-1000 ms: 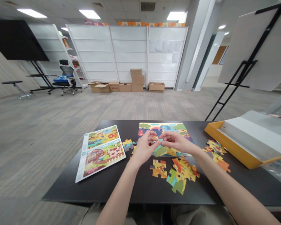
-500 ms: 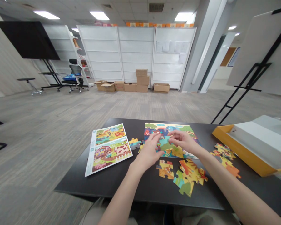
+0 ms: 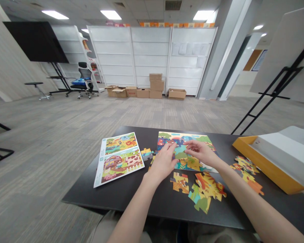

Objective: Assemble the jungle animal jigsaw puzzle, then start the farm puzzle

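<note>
Puzzle board, table's far edge: flat; grip rims. Left hand: fingers loosely spread over it. Right hand: half-curled; hold unclear. Loose pieces, near edge: light, probably stiff card; pinch sides.

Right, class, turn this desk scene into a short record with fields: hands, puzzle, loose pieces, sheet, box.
left hand: over the puzzle's left part; grip unclear
right hand: over its right part, fingers bent; grip unclear
puzzle: partly covered by hands
loose pieces: nearer the person, beside the box, and between sheet and puzzle
sheet: two printed scenes, left of puzzle
box: yellow and white, right side
</note>
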`<state>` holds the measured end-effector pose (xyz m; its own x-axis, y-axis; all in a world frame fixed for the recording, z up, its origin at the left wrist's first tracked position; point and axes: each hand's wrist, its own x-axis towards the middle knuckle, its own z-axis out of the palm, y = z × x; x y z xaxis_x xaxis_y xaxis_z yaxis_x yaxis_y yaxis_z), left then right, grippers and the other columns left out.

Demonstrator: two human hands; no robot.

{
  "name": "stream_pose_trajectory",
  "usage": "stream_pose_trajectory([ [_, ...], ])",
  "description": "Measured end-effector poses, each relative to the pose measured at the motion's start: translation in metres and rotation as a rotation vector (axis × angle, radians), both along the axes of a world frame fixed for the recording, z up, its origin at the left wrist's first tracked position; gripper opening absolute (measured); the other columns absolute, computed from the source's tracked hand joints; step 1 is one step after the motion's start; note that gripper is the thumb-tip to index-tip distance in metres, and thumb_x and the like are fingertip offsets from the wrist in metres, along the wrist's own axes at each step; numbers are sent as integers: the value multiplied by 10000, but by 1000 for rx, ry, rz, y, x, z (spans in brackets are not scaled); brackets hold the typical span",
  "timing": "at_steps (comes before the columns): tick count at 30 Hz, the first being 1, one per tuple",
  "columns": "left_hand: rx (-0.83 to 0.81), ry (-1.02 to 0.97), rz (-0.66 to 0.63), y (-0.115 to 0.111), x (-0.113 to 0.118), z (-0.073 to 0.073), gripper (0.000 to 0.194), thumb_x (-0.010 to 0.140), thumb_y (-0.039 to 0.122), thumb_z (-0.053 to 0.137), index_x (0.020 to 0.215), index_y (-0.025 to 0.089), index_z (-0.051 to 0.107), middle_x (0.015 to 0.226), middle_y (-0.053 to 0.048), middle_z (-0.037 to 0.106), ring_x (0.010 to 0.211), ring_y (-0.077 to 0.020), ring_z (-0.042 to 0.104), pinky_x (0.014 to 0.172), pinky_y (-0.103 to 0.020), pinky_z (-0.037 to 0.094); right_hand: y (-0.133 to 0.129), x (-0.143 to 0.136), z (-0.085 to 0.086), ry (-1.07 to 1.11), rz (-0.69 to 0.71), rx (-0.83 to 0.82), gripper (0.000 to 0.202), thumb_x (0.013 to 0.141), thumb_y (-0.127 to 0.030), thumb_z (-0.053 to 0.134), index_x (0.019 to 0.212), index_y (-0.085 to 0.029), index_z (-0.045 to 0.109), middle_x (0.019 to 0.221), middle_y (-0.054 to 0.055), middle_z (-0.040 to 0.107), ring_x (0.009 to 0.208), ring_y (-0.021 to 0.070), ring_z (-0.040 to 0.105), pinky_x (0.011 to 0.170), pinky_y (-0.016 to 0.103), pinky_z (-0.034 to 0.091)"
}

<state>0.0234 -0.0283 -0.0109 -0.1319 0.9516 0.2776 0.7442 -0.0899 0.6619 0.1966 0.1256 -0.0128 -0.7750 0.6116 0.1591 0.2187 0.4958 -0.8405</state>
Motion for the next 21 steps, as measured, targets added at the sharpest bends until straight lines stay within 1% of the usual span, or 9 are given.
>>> stream_pose_trajectory([
  [4,2,42,7,0,-1,0,664,849,174,676,1469,241,447,1436,-130,534,1303,-295,554,1075,-439,474,1,0,-3,-14,-12,24,439,799,-529,719,1076,-191,677,863,68,733,730,204,685,670,346,559],
  [9,-10,52,8,-2,-4,1,572,835,183,699,1378,202,518,1357,-134,588,1271,-298,571,1039,-439,492,1,0,-7,-29,-15,36,409,818,-493,706,1092,-190,690,870,68,739,740,203,687,669,339,544],
  [13,-27,66,13,-4,-5,4,523,824,185,716,1316,225,544,1316,-113,611,1256,-296,579,1031,-441,490,0,0,-8,-48,-17,62,389,823,-479,692,1090,-197,695,875,67,746,749,208,689,666,341,541],
  [17,-45,42,20,-3,-7,6,530,791,170,751,1279,235,555,1280,-103,619,1215,-288,597,997,-421,507,-4,-2,-6,-67,-17,86,396,822,-483,684,1105,-207,689,848,62,751,710,209,677,636,342,523],
  [21,-29,27,25,-3,-12,5,552,771,134,759,1270,253,556,1279,-87,612,1212,-277,595,1005,-406,500,-7,-4,-5,-69,-1,111,392,841,-478,670,1138,-223,677,838,52,747,680,197,662,628,329,507],
])
